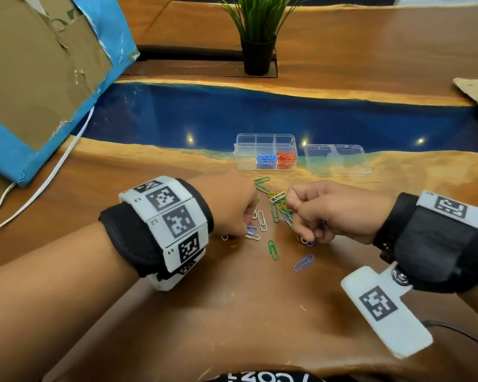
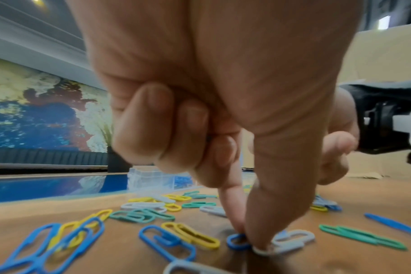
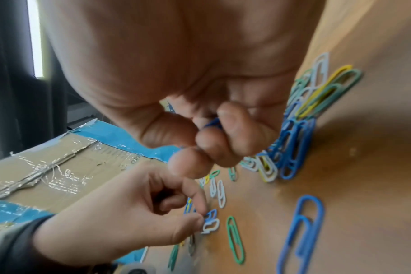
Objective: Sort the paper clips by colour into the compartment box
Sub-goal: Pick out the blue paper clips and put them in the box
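On the table (image 1: 232, 312), loose clips (image 1: 273, 213) in green, yellow, white and blue lie scattered at the centre of the head view, between the two hands. The left hand (image 1: 229, 205), coming in from 8 o'clock, has its index finger and thumb pressed down together on a small blue clip (image 2: 237, 241) beside a white clip (image 2: 293, 241), pinching it against the wood, with the other fingers (image 2: 141, 118) curled into the palm. The right hand (image 1: 323, 210), reaching from 3 o'clock, is closed narrowly around a bundle of clips, a blue one (image 3: 212, 123) showing between its curled fingers. A green clip (image 1: 273, 250) and a blue clip (image 1: 303, 262) lie apart at 6 o'clock of the pile. The box (image 1: 265, 137) stands at 12 o'clock of the clips, with blue ones (image 1: 266, 159) in its front middle compartment and red ones (image 1: 286, 158) in the front right. Its lid (image 1: 337, 159) lies just beside it at 3 o'clock.
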The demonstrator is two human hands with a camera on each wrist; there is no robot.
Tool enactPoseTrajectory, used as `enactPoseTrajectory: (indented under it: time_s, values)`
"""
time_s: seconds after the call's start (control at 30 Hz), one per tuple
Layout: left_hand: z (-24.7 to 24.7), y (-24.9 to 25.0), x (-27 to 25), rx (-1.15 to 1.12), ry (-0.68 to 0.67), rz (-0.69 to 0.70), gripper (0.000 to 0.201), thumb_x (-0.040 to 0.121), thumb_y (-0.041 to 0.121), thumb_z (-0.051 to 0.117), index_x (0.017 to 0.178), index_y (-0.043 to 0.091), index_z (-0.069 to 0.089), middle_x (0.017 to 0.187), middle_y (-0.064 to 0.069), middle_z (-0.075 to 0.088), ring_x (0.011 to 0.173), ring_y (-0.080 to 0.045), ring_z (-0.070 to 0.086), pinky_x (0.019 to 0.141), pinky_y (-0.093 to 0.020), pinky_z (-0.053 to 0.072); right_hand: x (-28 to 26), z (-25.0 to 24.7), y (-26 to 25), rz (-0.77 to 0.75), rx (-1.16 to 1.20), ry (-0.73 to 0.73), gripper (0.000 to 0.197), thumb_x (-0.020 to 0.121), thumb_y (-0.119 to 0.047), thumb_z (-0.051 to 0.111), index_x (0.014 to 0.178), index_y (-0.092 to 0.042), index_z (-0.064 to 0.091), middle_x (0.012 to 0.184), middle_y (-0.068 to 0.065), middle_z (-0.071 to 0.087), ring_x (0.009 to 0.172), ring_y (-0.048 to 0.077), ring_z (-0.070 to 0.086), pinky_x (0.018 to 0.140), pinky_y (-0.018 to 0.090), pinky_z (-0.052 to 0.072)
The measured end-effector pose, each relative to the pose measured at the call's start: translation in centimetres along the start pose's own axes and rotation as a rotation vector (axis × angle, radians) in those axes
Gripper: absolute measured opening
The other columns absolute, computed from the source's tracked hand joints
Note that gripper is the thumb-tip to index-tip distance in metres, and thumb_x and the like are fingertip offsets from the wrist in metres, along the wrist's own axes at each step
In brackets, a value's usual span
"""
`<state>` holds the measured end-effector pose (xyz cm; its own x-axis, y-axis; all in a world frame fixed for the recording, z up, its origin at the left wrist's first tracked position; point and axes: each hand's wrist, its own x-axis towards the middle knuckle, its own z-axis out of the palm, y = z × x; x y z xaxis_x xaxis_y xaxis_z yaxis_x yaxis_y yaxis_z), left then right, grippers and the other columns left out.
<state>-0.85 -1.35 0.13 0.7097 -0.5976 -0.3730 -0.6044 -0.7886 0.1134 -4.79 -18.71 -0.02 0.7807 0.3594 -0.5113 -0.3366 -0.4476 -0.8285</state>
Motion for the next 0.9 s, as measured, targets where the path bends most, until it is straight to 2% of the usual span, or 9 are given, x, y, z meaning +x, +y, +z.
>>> enactPoseTrajectory:
  time_s: [0.13,0.23,0.37,0.43,0.5,0.57,0.67,0.73,0.9]
  values:
    - [0.0,0.5,0.1,0.023,-0.051,-0.002,0.007,0.073,0.026,0.067,0.076,0.022,0.063,0.066,0.007,0.055,0.066,-0.015,0.052,0.055,-0.024,0.040,-0.4,0.1,0.7,0.028,-0.077,-0.016,0.022,0.058,-0.006,0.041,0.074,-0.019,0.050,0.049,0.002,0.050,0.041,0.013,0.033,0.038,0.016,0.028]
    - [0.1,0.5,0.2,0.021,-0.067,-0.003,0.010,0.074,0.026,0.066,0.079,0.018,0.063,0.066,0.004,0.054,0.061,-0.014,0.048,0.050,-0.023,0.036,-1.3,0.5,0.9,-0.048,-0.490,0.005,0.017,0.079,-0.009,0.054,0.082,-0.025,0.059,0.058,-0.005,0.053,0.051,0.009,0.043,0.052,0.020,0.037]
    - [0.3,-0.1,0.3,-0.079,-0.044,-0.021,0.018,0.075,0.025,0.062,0.065,0.020,0.048,0.057,0.005,0.045,0.052,-0.010,0.039,0.049,-0.024,0.032,-2.2,1.3,1.3,-0.125,-0.973,0.012,0.008,0.079,-0.031,0.062,0.086,-0.029,0.059,0.060,-0.010,0.050,0.058,0.001,0.046,0.057,0.014,0.038]
    - [0.1,-0.4,0.3,-0.143,-0.014,-0.021,0.023,0.075,0.023,0.060,0.061,0.019,0.042,0.056,0.003,0.042,0.052,-0.013,0.036,0.050,-0.025,0.029,-2.1,1.3,1.5,-0.109,-1.036,0.014,0.008,0.079,-0.035,0.063,0.079,-0.029,0.059,0.061,-0.010,0.050,0.062,0.004,0.050,0.065,0.023,0.049]
    - [-0.1,-0.7,0.2,-0.236,0.016,-0.020,0.027,0.076,0.023,0.059,0.059,0.017,0.038,0.055,0.002,0.039,0.052,-0.014,0.035,0.051,-0.025,0.029,-1.9,1.1,1.6,-0.091,-1.071,0.025,0.010,0.078,-0.036,0.062,0.075,-0.026,0.060,0.059,-0.008,0.050,0.060,0.006,0.049,0.070,0.033,0.054]
    - [-0.5,-1.1,0.2,-0.422,0.003,-0.044,0.027,0.074,0.027,0.056,0.056,0.016,0.039,0.053,0.002,0.039,0.051,-0.015,0.037,0.052,-0.024,0.031,-1.8,1.0,1.6,-0.090,-1.087,0.010,0.013,0.076,-0.037,0.061,0.072,-0.025,0.059,0.058,-0.008,0.051,0.057,0.005,0.048,0.068,0.033,0.054]
    - [-1.0,-1.9,0.6,-0.842,0.062,-0.133,0.017,0.060,0.019,0.047,0.044,0.017,0.041,0.044,0.005,0.036,0.040,-0.014,0.031,0.042,-0.017,0.030,-1.9,1.5,1.2,-0.090,-1.095,-0.049,0.013,0.076,-0.035,0.058,0.071,-0.023,0.058,0.061,-0.007,0.053,0.055,0.004,0.045,0.056,0.019,0.043]
    - [-1.1,-2.5,1.0,-1.076,0.157,-0.210,0.026,0.061,0.005,0.043,0.041,0.018,0.033,0.043,0.004,0.028,0.037,-0.012,0.020,0.039,-0.012,0.020,-1.9,1.7,0.5,-0.113,-1.063,-0.061,0.013,0.078,-0.030,0.056,0.071,-0.019,0.056,0.063,-0.004,0.054,0.055,0.007,0.044,0.053,0.017,0.035]
    - [-1.4,-3.7,1.9,-1.410,0.212,-0.317,0.028,0.068,-0.008,0.025,0.055,0.017,0.023,0.056,-0.001,0.023,0.037,-0.009,0.017,0.036,-0.008,0.015,0.0,0.2,-2.2,-0.093,-0.571,0.037,0.024,0.085,-0.018,0.049,0.063,-0.020,0.040,0.057,-0.005,0.050,0.050,0.010,0.040,0.051,0.023,0.036]
